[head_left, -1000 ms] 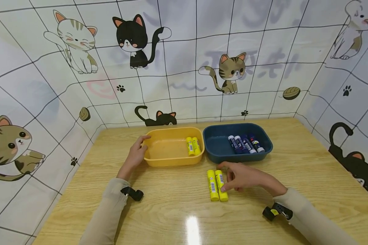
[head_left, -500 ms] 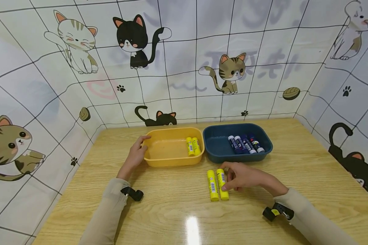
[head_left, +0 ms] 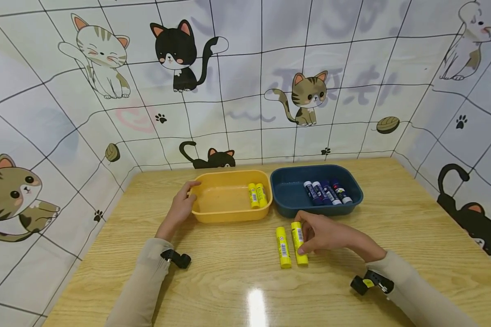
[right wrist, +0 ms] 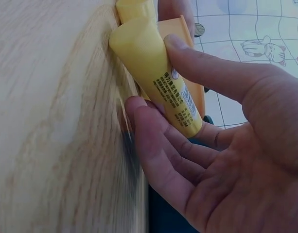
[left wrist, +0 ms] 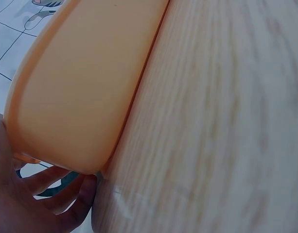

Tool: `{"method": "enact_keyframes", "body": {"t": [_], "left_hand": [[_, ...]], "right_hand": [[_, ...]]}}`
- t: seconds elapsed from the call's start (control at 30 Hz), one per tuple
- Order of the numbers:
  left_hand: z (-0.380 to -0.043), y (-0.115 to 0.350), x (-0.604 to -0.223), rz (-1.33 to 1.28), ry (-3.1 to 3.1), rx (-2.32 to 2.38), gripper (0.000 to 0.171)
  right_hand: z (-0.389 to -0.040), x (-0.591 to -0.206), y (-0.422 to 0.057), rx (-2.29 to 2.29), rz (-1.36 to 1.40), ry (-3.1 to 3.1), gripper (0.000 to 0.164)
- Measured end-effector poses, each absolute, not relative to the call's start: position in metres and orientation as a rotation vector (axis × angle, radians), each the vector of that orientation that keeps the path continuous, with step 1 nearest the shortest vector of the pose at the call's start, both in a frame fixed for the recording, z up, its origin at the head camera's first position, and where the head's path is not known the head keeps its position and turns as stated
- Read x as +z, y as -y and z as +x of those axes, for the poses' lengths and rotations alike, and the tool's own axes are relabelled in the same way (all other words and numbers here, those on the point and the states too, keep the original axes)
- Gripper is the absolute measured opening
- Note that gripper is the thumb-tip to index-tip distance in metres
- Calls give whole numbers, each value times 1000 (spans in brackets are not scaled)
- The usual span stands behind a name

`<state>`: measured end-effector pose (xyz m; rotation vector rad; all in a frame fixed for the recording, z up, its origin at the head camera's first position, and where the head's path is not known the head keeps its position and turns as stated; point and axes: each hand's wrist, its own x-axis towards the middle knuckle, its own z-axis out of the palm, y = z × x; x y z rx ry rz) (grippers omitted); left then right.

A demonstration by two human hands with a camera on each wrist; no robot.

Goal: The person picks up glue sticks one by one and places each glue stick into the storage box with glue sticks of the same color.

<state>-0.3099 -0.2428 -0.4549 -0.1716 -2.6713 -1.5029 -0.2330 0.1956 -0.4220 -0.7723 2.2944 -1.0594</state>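
My right hand (head_left: 329, 232) pinches a yellow glue stick (head_left: 298, 238) between thumb and fingers. In the right wrist view this glue stick (right wrist: 156, 77) tilts, its printed label toward the camera. Just left of it, a second yellow glue stick (head_left: 283, 247) lies on the table. My left hand (head_left: 181, 209) grips the left end of a yellow plastic tub (head_left: 229, 217); the left wrist view has fingers (left wrist: 80, 199) bent against the end of the tub. Two more yellow glue sticks (head_left: 258, 195) lie at that tub's right end.
A dark blue tub (head_left: 311, 210) stands right beside the yellow one, with several dark glue sticks with white ends (head_left: 327, 193) in its right half. Behind the wooden table (head_left: 212, 281) hangs a white cloth (head_left: 245, 91) printed with cats.
My right hand has shifted the pinched glue stick slightly right and away from me, widening the gap to the other one. The left hand and both tubs have stayed in place.
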Motion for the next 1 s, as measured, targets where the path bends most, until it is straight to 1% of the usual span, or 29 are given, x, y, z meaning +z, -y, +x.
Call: {"method": "enact_keyframes", "body": {"t": [0.6,0.8,1.0], "left_hand": [[-310,244,-455,-158,2699,-1469,46],[-310,243,-455,-162,2688,-1491,46],[-310,243,-455,-156,2683,-1490,45]], "right_hand": [[-231,-416,-193,-995,-819,-2401,64],[-231,-415,-194,-1006,-840,-2420,61],[-231,-414,-195,-1035,-801,-2418,59]]}}
